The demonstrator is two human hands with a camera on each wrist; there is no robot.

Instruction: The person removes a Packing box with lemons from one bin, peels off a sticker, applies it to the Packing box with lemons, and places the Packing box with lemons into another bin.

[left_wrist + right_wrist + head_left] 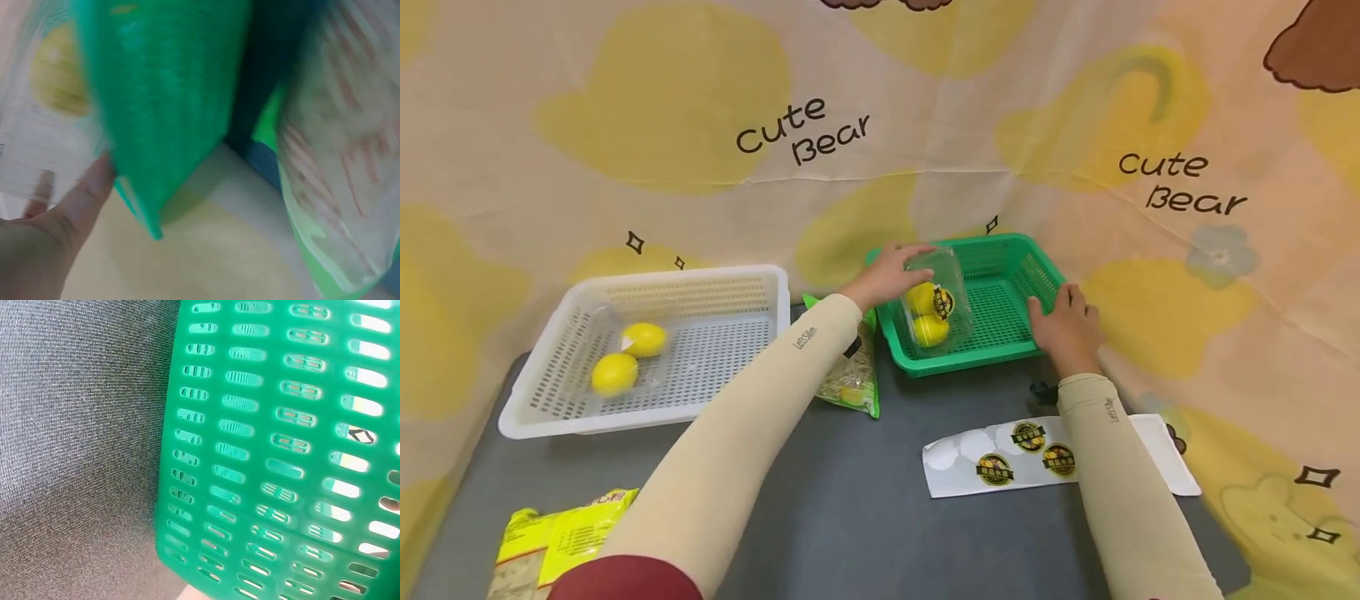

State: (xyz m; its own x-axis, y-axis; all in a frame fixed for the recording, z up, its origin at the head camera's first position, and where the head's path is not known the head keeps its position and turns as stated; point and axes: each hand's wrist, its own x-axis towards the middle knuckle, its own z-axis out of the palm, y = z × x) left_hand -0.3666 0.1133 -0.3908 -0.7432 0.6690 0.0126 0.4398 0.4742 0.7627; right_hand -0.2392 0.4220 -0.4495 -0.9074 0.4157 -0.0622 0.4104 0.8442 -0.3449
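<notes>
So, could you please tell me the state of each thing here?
Left hand: holding the clear box
Right hand: at the green basket's right rim
Clear box: tilted, labelled, lemons inside
Green basket: upright
White basket: upright, two lemons in it
Label sheet: lying on the table, some spots blank
Green-edged bag: filled, partly hidden
Yellow bag: lying down, partly hidden

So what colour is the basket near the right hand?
That basket is green; it shows best in the head view.
</notes>
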